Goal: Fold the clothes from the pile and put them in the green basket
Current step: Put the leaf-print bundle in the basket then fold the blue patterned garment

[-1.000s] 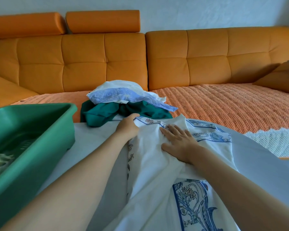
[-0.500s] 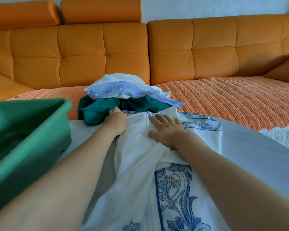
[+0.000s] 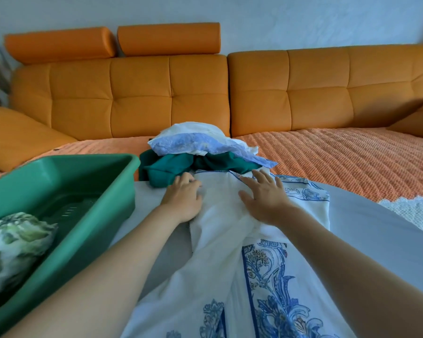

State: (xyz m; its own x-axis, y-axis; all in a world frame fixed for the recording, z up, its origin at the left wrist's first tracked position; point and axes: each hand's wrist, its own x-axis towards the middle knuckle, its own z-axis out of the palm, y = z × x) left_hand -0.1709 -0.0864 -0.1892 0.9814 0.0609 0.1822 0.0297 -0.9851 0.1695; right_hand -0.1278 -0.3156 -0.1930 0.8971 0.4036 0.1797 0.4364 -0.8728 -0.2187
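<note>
Here, left hand (image 3: 182,200) and right hand (image 3: 264,200) rest on the white garment (image 3: 220,240).

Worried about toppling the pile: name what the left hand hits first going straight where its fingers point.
Likely the dark green crumpled garment, right beyond the left hand; depth is unclear.

A single wide-angle camera worn on the person's head looks forward and down, close over the grey table (image 3: 364,215), facing the orange sofa (image 3: 303,93) behind it. The green basket (image 3: 117,201) is cut off at the left edge; straight lines bow, probably from the lens
</note>
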